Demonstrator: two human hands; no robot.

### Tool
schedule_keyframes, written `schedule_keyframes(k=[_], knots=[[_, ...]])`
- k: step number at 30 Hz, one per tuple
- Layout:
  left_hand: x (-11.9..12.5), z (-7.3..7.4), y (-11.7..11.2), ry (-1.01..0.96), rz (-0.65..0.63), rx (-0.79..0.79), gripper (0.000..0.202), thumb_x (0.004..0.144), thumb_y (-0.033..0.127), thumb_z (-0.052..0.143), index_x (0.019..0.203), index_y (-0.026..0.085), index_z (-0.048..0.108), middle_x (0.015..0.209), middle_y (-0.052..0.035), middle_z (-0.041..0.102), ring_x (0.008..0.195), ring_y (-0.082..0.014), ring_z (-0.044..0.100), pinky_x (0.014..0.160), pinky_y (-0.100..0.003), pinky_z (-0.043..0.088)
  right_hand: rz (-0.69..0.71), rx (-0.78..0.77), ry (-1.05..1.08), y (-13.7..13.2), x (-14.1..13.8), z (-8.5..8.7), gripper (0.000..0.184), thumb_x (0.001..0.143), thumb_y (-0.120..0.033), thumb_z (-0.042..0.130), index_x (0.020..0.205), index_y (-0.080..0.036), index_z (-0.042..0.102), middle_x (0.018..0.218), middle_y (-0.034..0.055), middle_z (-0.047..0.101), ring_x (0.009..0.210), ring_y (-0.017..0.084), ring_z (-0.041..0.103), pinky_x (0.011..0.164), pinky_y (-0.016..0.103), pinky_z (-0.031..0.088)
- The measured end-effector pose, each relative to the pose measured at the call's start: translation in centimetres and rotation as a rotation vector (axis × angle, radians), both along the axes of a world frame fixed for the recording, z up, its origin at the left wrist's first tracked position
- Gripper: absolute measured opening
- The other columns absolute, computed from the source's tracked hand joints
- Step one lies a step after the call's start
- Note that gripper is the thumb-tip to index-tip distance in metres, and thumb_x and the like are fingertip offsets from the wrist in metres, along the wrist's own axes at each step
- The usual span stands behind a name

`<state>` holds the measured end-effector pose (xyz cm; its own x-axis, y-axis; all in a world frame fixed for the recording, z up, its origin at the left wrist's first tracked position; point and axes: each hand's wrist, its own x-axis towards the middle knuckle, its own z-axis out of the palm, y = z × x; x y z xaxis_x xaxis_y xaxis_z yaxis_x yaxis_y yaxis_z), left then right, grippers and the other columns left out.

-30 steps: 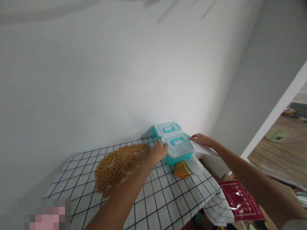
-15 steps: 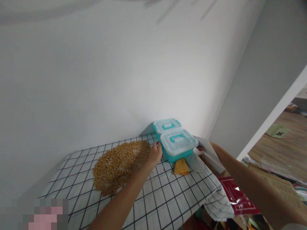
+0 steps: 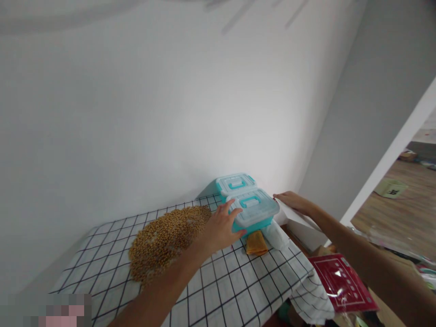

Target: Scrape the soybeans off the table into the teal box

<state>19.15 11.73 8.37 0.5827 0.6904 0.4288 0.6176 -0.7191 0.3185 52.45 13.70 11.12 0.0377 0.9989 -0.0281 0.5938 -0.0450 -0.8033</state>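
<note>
Two teal plastic boxes with clear lids stand at the far right corner of a checked tablecloth point(image 3: 218, 290). My left hand point(image 3: 220, 225) grips the left side of the nearer box point(image 3: 254, 211), thumb along its lower front edge and fingers up on the lid. My right hand point(image 3: 291, 200) rests flat against that box's right side, over a white sheet of paper point(image 3: 295, 215). The second box point(image 3: 235, 183) sits behind it by the wall. A heap of yellow-brown beans point(image 3: 163, 237) lies to the left of my left hand.
An orange cloth point(image 3: 256, 244) and a white bag point(image 3: 275, 235) lie in front of the nearer box. A red patterned packet point(image 3: 342, 284) sits beyond the table's right edge. A white wall runs close behind; a wooden floor shows at far right.
My left hand has gone from the box's lower left corner onto its side and lid. My right hand has come back up to the box's right side with the paper under it.
</note>
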Motion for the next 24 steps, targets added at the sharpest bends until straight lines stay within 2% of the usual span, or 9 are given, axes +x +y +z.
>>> schedule_keyframes(k=[3,6,11,15,17,20,21,24], knots=[[0.6,-1.5,0.0,-0.033,0.114,-0.001,0.059,0.078,0.046,0.071,0.131,0.024,0.056,0.15,-0.0154,0.041,0.134,-0.0362,0.046,0.11,-0.052,0.041,-0.017,-0.027,-0.025,-0.5,-1.0,0.1,0.048,0.079,-0.06,0.063,0.072,-0.014,0.073,0.062,0.0062,0.07,0.06,0.021,0.062,0.054,0.029,0.047],[0.9,-2.2,0.4,-0.072,0.109,-0.051,0.066,0.075,0.049,0.074,0.132,0.021,0.056,0.149,-0.0181,0.041,0.137,-0.0364,0.043,0.113,-0.05,0.037,-0.027,-0.026,-0.042,-0.9,-1.7,0.3,0.045,0.077,-0.058,0.064,0.072,-0.014,0.074,0.058,0.0046,0.068,0.058,0.021,0.062,0.054,0.029,0.047],[1.1,-1.6,0.4,-0.146,0.118,-0.103,0.06,0.077,0.049,0.073,0.127,0.019,0.06,0.147,-0.0195,0.043,0.138,-0.0357,0.043,0.114,-0.051,0.036,-0.034,0.032,-0.039,-1.9,-2.7,1.1,0.039,0.078,-0.053,0.065,0.076,-0.015,0.076,0.059,0.0032,0.068,0.062,0.021,0.064,0.057,0.029,0.049],[1.1,-0.7,0.0,-0.183,0.114,-0.063,0.057,0.077,0.044,0.074,0.126,0.019,0.06,0.148,-0.0178,0.043,0.137,-0.0348,0.043,0.114,-0.052,0.037,-0.037,0.101,-0.025,-2.4,-2.9,2.2,0.037,0.08,-0.051,0.062,0.085,-0.017,0.078,0.063,0.0031,0.07,0.068,0.023,0.066,0.061,0.03,0.052],[0.9,0.2,0.2,-0.222,0.11,0.001,0.06,0.075,0.044,0.076,0.128,0.02,0.059,0.151,-0.0163,0.041,0.139,-0.0338,0.041,0.115,-0.052,0.036,-0.042,0.133,-0.021,-2.4,-2.7,3.3,0.038,0.082,-0.051,0.06,0.09,-0.018,0.078,0.067,0.0036,0.072,0.073,0.024,0.068,0.064,0.031,0.053],[0.2,2.8,1.3,-0.218,0.085,0.113,0.07,0.072,0.041,0.08,0.134,0.022,0.054,0.155,-0.014,0.037,0.14,-0.0324,0.037,0.115,-0.05,0.036,-0.038,0.172,-0.02,-1.9,-2.4,5.5,0.042,0.085,-0.052,0.056,0.096,-0.017,0.078,0.072,0.0043,0.073,0.078,0.026,0.068,0.069,0.033,0.054],[0.0,3.9,1.9,-0.196,0.069,0.147,0.067,0.075,0.038,0.078,0.135,0.022,0.053,0.155,-0.0129,0.038,0.14,-0.0308,0.037,0.115,-0.048,0.036,-0.035,0.184,-0.021,-1.7,-2.3,6.3,0.044,0.086,-0.053,0.055,0.098,-0.017,0.077,0.073,0.0043,0.073,0.079,0.026,0.068,0.069,0.033,0.054],[-0.7,7.5,3.9,-0.165,0.063,0.214,0.04,0.087,0.02,0.062,0.127,0.025,0.061,0.146,-0.0084,0.052,0.134,-0.0235,0.045,0.115,-0.042,0.036,-0.027,0.206,-0.037,-0.7,-2.1,9.0,0.05,0.086,-0.059,0.054,0.095,-0.016,0.077,0.073,0.0052,0.073,0.079,0.027,0.067,0.071,0.033,0.053]])
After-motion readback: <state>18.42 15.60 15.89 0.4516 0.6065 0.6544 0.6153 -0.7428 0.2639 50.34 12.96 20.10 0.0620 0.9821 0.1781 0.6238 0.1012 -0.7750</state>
